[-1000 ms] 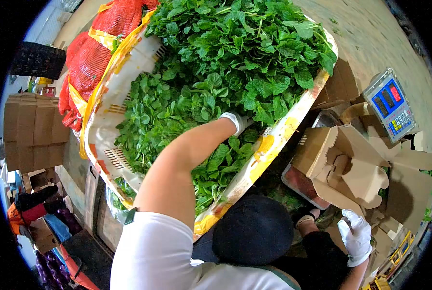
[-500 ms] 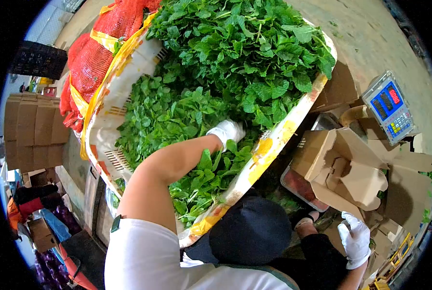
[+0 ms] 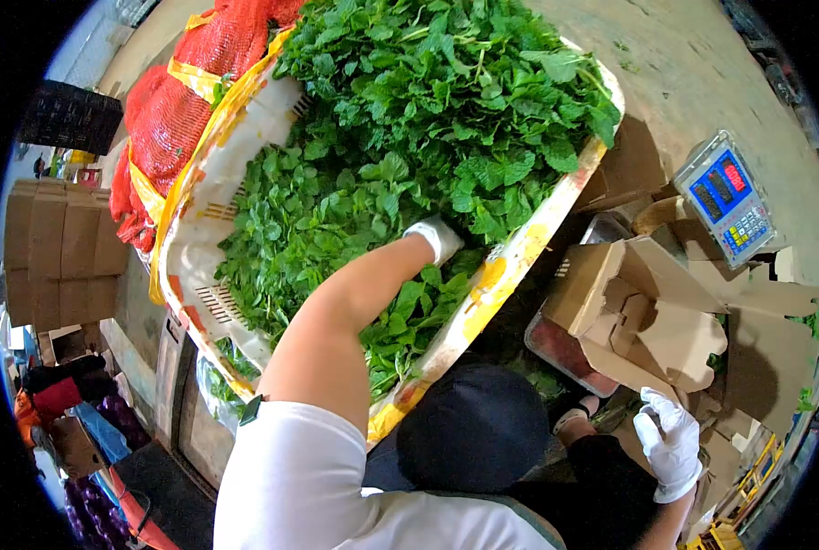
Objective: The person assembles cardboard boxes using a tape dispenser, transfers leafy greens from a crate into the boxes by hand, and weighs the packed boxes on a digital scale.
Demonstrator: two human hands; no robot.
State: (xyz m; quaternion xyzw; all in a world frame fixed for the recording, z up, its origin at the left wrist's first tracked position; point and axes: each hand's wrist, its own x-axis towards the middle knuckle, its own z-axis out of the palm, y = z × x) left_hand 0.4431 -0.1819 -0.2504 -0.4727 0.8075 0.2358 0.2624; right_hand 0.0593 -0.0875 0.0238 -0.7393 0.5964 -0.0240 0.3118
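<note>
My left hand, in a white glove, reaches down among leafy green mint in a large white plastic basket. Leaves hide its fingers, so what they grip does not show. Taller mint bunches are heaped at the far side of the basket. My right hand, also gloved in white, is held up at the lower right with its fingers apart and nothing between them. Close beyond it stands an open cardboard box.
A digital scale display with red digits stands behind the box. Red mesh sacks lean along the basket's left side. Stacked flat cartons stand at far left. A dark cap covers the lower middle.
My left hand has shifted slightly right and up within the mint, and the arm has swung right. My right hand keeps nearly the same pose. The whole view has shifted slightly.
</note>
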